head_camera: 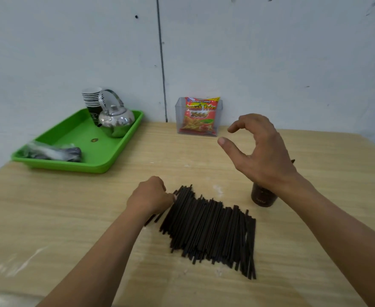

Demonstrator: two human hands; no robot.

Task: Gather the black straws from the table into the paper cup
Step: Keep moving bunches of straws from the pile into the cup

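A wide pile of black straws (213,229) lies flat on the wooden table (71,218), near its middle. My left hand (151,196) rests at the pile's far left edge, fingers curled on a few straws there. A dark brown paper cup (262,197) stands to the right of the pile, mostly hidden behind my right wrist. A straw tip (293,161) pokes out behind that hand. My right hand (259,149) hovers above the cup, fingers apart and curved, holding nothing.
A green tray (56,161) at the back left carries a steel kettle (115,120), a stack of paper cups (92,100) and a plastic-wrapped bundle (53,151). A clear box with a snack packet (198,116) stands against the wall.
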